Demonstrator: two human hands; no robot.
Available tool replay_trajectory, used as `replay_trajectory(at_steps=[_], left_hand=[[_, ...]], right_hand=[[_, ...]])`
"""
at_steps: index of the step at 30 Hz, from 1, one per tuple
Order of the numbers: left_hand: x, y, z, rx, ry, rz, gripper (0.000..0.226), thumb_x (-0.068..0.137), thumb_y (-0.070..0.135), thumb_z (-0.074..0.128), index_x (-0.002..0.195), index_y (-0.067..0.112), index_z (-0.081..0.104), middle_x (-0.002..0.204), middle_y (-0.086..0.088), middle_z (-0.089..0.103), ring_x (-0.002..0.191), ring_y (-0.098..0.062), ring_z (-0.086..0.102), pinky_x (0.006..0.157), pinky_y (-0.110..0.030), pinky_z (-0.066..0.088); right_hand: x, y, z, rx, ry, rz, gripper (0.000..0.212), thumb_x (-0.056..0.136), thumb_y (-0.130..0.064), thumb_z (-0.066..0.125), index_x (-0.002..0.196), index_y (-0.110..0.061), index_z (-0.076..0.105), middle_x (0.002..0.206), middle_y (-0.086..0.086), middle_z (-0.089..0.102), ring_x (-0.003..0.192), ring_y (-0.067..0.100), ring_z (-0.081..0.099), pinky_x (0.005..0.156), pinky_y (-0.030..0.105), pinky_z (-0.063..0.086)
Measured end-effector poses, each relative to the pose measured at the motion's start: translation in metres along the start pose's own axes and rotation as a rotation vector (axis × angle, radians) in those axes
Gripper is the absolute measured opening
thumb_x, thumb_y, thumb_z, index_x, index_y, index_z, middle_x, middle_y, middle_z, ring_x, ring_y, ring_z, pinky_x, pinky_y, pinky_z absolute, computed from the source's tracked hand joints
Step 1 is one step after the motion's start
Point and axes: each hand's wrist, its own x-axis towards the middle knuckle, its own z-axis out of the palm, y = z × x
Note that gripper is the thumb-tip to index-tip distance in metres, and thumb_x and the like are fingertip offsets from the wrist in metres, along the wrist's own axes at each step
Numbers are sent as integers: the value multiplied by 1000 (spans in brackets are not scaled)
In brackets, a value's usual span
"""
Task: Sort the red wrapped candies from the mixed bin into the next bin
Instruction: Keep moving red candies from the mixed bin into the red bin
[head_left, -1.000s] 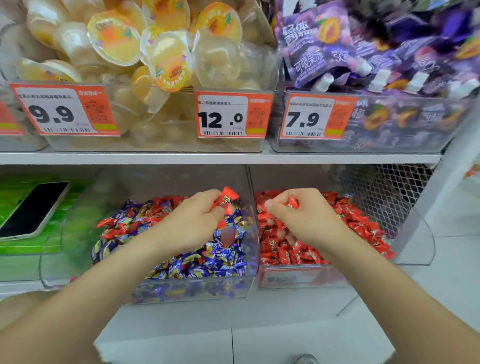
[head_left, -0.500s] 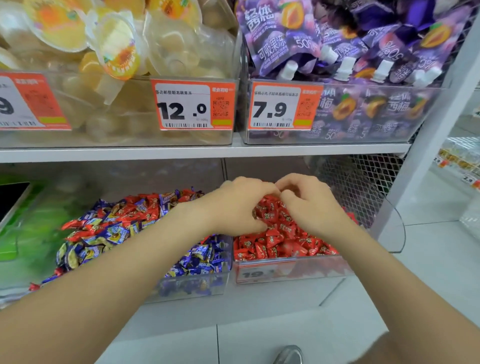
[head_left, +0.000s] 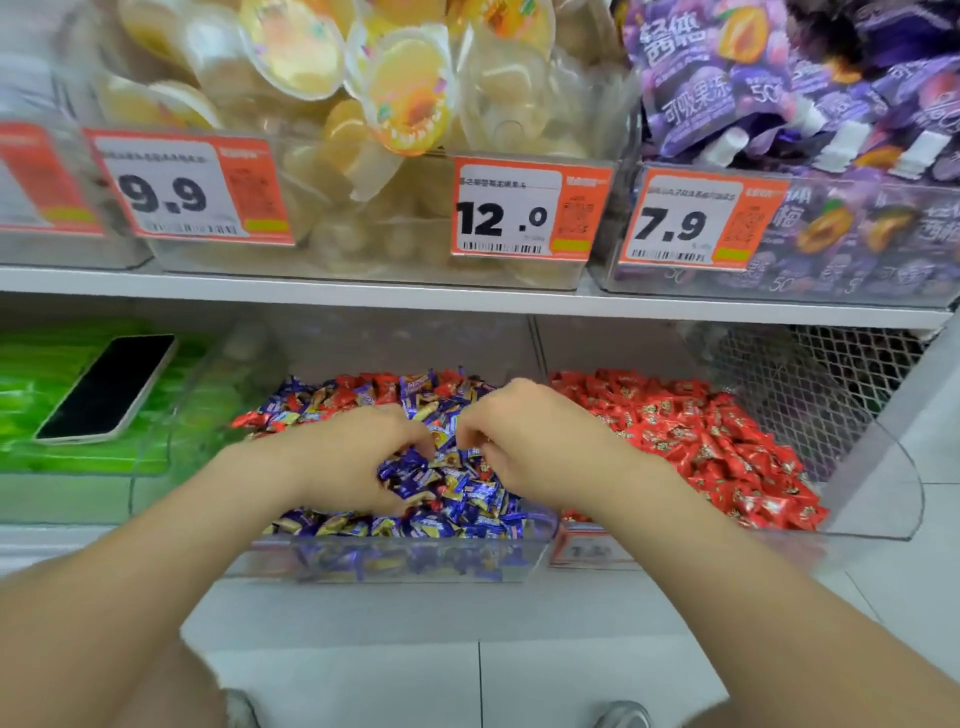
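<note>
Underfoot, pale tiled shop floor (head_left: 395, 680)

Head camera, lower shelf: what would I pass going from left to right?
Black phone lying on green packs → left hand → right hand, both over the mixed bin → pile of red candies → wire mesh.

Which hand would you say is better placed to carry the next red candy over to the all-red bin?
Likely the right hand: in the mixed bin it sits nearest the red bin; the left hand is farther off.
</note>
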Motion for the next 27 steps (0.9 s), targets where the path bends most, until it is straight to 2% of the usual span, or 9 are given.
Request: replay_trajectory(at_steps=[3, 6, 10, 14, 17, 19, 23, 25, 27], left_hand=[[7, -12, 2, -3, -29, -30, 66, 80, 40, 87, 138, 39, 55, 124, 10, 50, 119, -15, 52, 104, -38, 47], [8, -23, 3, -84, 35, -60, 62, 72, 37, 94, 121, 40, 54, 115, 14, 47, 105, -15, 58, 92, -43, 56], [3, -31, 3, -112, 8, -95, 73, 66, 37, 98, 125, 32, 55, 120, 10, 52, 97, -8, 50, 84, -31, 48], [-4, -34, -3, -106, 42, -97, 80, 61, 45, 99, 127, 34, 55, 118, 10, 52, 97, -5, 47, 79, -27, 43], [-8, -40, -11, -48, 145, -109, 84, 59, 55, 97, 130, 38, 54, 122, 10, 48, 117, -13, 43, 98, -35, 46], [-13, -45, -14, -51, 135, -138, 92, 61, 55, 96, 138, 38, 49, 129, 10, 45, 126, -16, 38, 106, -40, 44], [-21, -53, -14, -81, -75, -191, 100, 70, 40, 96, 152, 34, 40, 150, 8, 43, 134, -16, 45, 109, -36, 45], [-24, -54, -15, -86, -61, -191, 89, 73, 35, 95, 147, 34, 45, 145, 9, 47, 122, -13, 50, 100, -30, 47], [-24, -54, -15, -98, -2, -175, 79, 73, 32, 95, 135, 34, 47, 129, 12, 50, 111, -11, 51, 89, -27, 46]], right_hand=[[18, -11, 0, -171, -168, 51, 28, 90, 4, 63, 105, -19, 68, 100, 6, 60, 79, 31, 56, 71, 38, 51], [31, -15, 3, -297, -242, 92, 23, 90, 7, 61, 96, -15, 58, 93, 5, 53, 81, 33, 52, 71, 39, 45], [43, -11, 9, -224, -327, 118, 41, 89, 1, 73, 125, -16, 64, 120, 9, 61, 99, 34, 64, 76, 40, 49], [49, -4, 14, -91, -254, 121, 24, 83, -16, 85, 97, -21, 67, 108, 5, 61, 87, 28, 59, 76, 36, 51], [48, 1, 14, 98, -158, 122, 19, 82, -19, 75, 77, -22, 57, 88, 0, 65, 83, 16, 57, 78, 41, 57], [46, 2, 12, 248, -45, 123, 15, 81, -16, 69, 79, -24, 56, 77, -6, 63, 78, 6, 51, 78, 38, 54], [42, -10, 11, 461, 54, 157, 25, 90, -4, 51, 99, -24, 63, 78, -1, 66, 69, 9, 56, 61, 27, 46], [44, -21, 15, 454, -8, 104, 27, 89, -6, 55, 98, -24, 74, 79, -3, 70, 65, 10, 60, 62, 22, 46], [47, -32, 24, 385, -80, 43, 11, 88, -21, 71, 87, -25, 81, 76, -6, 72, 70, 8, 64, 69, 20, 44]])
